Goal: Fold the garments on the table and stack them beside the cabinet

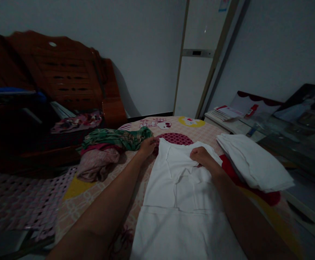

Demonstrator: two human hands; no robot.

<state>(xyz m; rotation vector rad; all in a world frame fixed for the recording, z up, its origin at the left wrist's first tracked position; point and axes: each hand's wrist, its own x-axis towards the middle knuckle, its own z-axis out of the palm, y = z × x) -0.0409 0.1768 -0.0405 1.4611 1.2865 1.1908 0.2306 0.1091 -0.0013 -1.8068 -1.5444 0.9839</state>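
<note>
A white garment [173,187] lies spread out on a patterned cloth surface [92,198], its far end near the middle of the view. My left hand [147,147] is closed at the garment's far left corner; the fingertips are too dim to show clearly what they pinch. On the garment's upper right part, my right hand [200,156] is closed on the white fabric, which is creased beside it. To the right lies a folded stack of white cloth [255,162]. Green patterned cloth [114,138] and a pinkish bundle [97,162] lie left of my left hand.
A carved wooden chair [62,68] stands at the back left, with a woven pink seat [18,198] nearer. A tall white cabinet unit [194,79] is against the wall. At right are papers [225,112], a framed picture [303,104] and a glass shelf [290,133].
</note>
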